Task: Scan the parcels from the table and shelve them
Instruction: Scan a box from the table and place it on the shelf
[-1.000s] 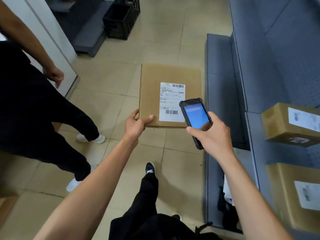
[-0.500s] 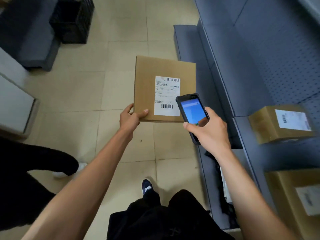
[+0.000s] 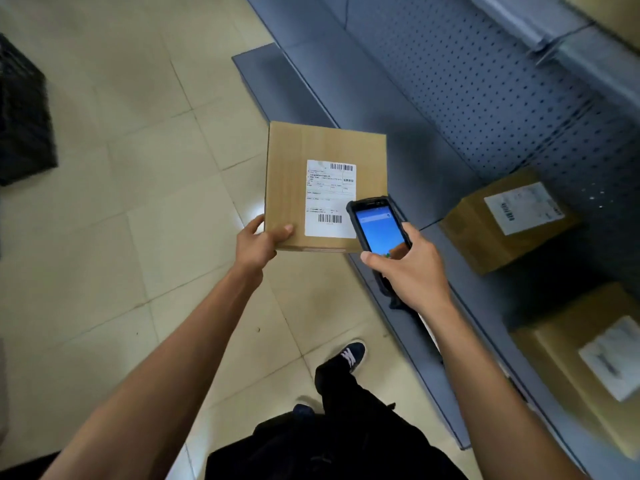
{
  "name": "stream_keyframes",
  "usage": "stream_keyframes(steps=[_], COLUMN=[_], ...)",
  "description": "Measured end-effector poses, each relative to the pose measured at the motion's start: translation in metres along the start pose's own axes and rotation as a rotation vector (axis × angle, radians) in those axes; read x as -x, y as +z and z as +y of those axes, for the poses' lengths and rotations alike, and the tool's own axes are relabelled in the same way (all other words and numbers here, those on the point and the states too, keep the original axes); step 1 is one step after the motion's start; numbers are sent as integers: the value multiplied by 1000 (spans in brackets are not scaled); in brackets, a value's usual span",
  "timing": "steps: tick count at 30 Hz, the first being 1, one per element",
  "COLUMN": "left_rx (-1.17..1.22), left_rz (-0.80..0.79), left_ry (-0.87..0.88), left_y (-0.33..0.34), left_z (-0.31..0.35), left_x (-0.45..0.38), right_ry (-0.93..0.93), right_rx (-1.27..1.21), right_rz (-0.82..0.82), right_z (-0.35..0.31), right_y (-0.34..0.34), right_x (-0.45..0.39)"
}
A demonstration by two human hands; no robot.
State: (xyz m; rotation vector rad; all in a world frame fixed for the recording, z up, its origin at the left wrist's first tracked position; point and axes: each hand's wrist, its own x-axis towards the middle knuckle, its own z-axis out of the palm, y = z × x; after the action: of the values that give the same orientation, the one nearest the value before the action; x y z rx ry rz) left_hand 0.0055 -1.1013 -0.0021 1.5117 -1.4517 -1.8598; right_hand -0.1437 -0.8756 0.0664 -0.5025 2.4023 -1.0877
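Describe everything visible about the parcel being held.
The parcel is a flat, square, plain brown cardboard box, closed, held roughly level above the tiled floor beside the grey shelf. A white label with two barcodes and small print sits on its top face. The left hand grips its near left corner, thumb on top. The scanner in the right hand overlaps its near right corner.

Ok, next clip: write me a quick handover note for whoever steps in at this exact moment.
Left hand grips the near-left corner of the flat parcel, label up, held in the air over the floor.
Right hand holds the scanner, screen lit, beside the label.
Two boxes, and, already sit on the grey shelf to the right.
Whether this scan registered cannot be told.
Left: confirm the scan, shelve this parcel.
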Motion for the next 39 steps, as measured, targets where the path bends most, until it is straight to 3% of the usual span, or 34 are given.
stream_keyframes(steps=[10,21,32,39], left_rx=[-213,-357,-531,-547], left_rz=[-95,-334,-611,-637], left_ry=[-42,-131,-146,-148], left_y=[84,145,171,167], left_z=[45,70,104,111], left_x=[-75,-161,-242,-249], right_ry=[143,381,572,591], right_rx=[-66,-124,-226,-246], right_rz=[88,227,455,491], right_z=[11,8,-37,-45], right_y=[-22,-5,56,70], right_x=[-59,-90,-116,-110])
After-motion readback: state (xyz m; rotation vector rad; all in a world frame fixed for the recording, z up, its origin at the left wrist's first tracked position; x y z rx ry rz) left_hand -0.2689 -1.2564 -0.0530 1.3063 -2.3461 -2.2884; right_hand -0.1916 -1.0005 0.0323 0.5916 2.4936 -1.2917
